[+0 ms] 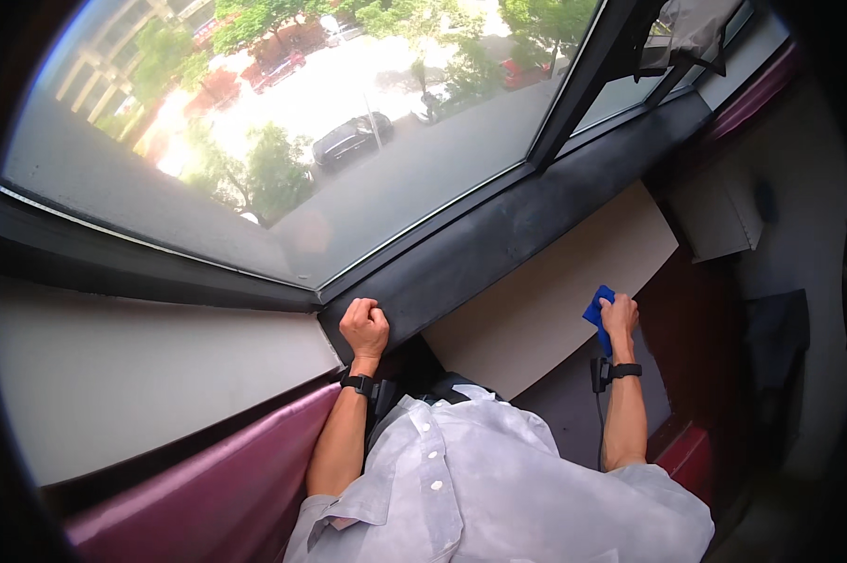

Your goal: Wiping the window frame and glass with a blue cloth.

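My left hand [364, 327] is closed in a fist at the corner of the dark window sill [484, 253], with nothing showing in it. Whether it rests on the sill or hovers just over it, I cannot tell. In my right hand [620, 317] is a blue cloth [594, 311], bunched under the fingers and hanging out on both sides. That hand is over the right part of a pale flat panel [545, 286] below the sill. Each wrist wears a black strap with a small black device; a cable runs down from the right one.
A large window pane [423, 188] rises in front, with trees and a parked car outside. To the left lie a white ledge [151, 375] and pink fabric [217, 469]. Something translucent hangs by the window frame [574, 84] at upper right. A pale box [719, 220] stands at the right.
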Demonstrator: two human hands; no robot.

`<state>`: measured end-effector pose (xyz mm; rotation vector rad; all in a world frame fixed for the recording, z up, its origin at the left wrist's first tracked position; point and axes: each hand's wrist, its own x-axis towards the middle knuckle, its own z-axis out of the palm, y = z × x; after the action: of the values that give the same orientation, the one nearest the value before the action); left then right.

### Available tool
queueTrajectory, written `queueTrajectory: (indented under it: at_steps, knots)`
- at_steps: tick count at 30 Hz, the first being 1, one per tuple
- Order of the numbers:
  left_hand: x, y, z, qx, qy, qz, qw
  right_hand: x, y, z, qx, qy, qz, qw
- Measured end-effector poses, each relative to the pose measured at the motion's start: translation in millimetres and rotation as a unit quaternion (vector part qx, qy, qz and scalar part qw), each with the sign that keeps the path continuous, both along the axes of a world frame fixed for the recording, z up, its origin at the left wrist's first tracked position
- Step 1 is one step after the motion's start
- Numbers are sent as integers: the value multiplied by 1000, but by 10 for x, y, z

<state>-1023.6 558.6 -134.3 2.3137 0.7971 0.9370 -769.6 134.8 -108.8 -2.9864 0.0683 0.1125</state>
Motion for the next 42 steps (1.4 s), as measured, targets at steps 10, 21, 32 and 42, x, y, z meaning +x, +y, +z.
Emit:
queueTrajectory:
  at_steps: [10, 21, 32, 42]
  knots:
    - [79, -21, 12, 33, 28, -1, 999, 1086, 760, 72, 246, -291, -20, 924]
    - [-20, -65, -13, 32, 32, 7, 999, -517, 2498, -218, 184, -235, 307, 904]
    - [23, 22, -109, 5, -23, -15, 1000, -406, 2556, -42, 221, -213, 550, 776]
    - [-58, 4, -126, 28, 14, 5, 1000, 1053, 2373, 2494, 507, -372, 141, 765]
